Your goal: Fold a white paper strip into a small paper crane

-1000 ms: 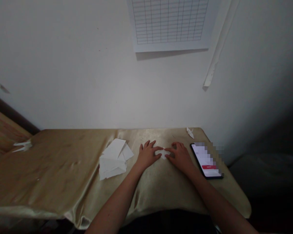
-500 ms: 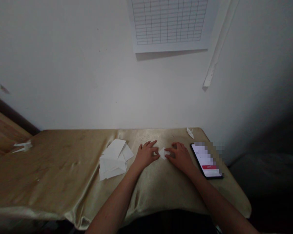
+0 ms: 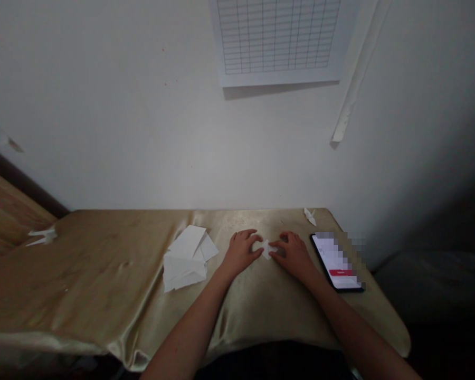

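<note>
A small folded paper [image 3: 266, 248], white and creased to a point, lies flat on the worktop [image 3: 103, 274], a short way left of the phone [image 3: 336, 261]. The right hand [image 3: 295, 254] sits between paper and phone, palm down, its thumb and forefinger closed on the paper's right edge. The left hand [image 3: 241, 252] lies beyond the paper from the phone and nips the paper's left edge the same way; its other fingers [image 3: 248, 234] are curled loosely onto the cloth. The two hands nearly meet over the paper. Both forearms are bare.

The phone lies face up with its screen lit and a red bar across it. Farther left of the phone, past the left hand, a loose stack of white sheets [image 3: 186, 258] is fanned out on the shiny gold cloth. Just behind the phone, by the wall, stands a tiny white paper crane [image 3: 309, 214]. Far to the left of the phone, at the worktop's other end, is another white folded shape [image 3: 43, 236]. High on the wall above the phone hangs a gridded sheet [image 3: 279, 39].
</note>
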Demonstrator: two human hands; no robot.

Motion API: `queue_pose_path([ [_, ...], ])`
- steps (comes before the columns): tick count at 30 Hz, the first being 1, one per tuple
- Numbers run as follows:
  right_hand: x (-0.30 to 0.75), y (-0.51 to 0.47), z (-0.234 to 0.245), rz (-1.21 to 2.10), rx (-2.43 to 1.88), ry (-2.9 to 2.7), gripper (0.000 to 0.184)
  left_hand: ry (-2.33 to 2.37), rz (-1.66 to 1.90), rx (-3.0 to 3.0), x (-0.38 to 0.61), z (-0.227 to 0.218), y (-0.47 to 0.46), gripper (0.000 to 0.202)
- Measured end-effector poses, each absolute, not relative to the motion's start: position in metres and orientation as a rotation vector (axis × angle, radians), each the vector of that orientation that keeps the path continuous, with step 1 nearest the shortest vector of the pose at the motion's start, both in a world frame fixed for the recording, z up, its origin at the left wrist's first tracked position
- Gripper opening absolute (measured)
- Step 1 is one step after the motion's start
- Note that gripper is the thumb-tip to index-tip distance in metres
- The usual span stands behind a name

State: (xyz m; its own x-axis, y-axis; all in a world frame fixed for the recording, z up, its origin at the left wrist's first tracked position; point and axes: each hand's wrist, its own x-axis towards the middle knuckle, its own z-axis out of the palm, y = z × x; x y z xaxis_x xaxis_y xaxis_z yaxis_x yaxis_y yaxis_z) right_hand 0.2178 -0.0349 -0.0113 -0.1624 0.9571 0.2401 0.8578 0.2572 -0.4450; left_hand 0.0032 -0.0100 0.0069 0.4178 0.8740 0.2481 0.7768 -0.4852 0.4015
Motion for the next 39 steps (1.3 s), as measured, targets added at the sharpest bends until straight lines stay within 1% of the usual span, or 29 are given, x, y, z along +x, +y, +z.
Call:
queue_pose_path([
  [4, 0.217, -0.034, -0.014, 0.261, -1.617, -2.034, 0.029, 1.481, 0.540, 2.496, 0.013, 0.004, -0.015, 0.036],
  [8, 0.217, -0.033, -0.016, 0.253, -1.609, -2.019, 0.029, 1.551, 0.466, 2.532, 0.018, 0.000, -0.018, 0.037],
  [13, 0.219, -0.032, -0.017, 0.257, -1.624, -2.042, 0.028, 1.631, 0.393, 2.556, 0.018, -0.002, -0.018, 0.042],
  [21, 0.220, -0.033, -0.014, 0.266, -1.674, -2.131, 0.039, 1.678, 0.282, 2.540, 0.019, 0.003, -0.016, 0.046],
  [27, 0.219, -0.033, -0.012, 0.298, -1.681, -2.107, 0.037, 1.641, 0.303, 2.487, 0.013, 0.006, -0.013, 0.054],
  [29, 0.219, -0.032, -0.011, 0.306, -1.675, -2.093, 0.035, 1.622, 0.338, 2.487, 0.012, 0.007, -0.014, 0.052],
  [35, 0.222, -0.031, -0.005, 0.304, -1.680, -2.077, 0.028, 1.592, 0.404, 2.491, 0.012, 0.009, -0.018, 0.041],
  [39, 0.220, -0.034, 0.001, 0.262, -1.711, -2.069, 0.019, 1.593, 0.399, 2.482, 0.013, 0.011, -0.019, 0.034],
])
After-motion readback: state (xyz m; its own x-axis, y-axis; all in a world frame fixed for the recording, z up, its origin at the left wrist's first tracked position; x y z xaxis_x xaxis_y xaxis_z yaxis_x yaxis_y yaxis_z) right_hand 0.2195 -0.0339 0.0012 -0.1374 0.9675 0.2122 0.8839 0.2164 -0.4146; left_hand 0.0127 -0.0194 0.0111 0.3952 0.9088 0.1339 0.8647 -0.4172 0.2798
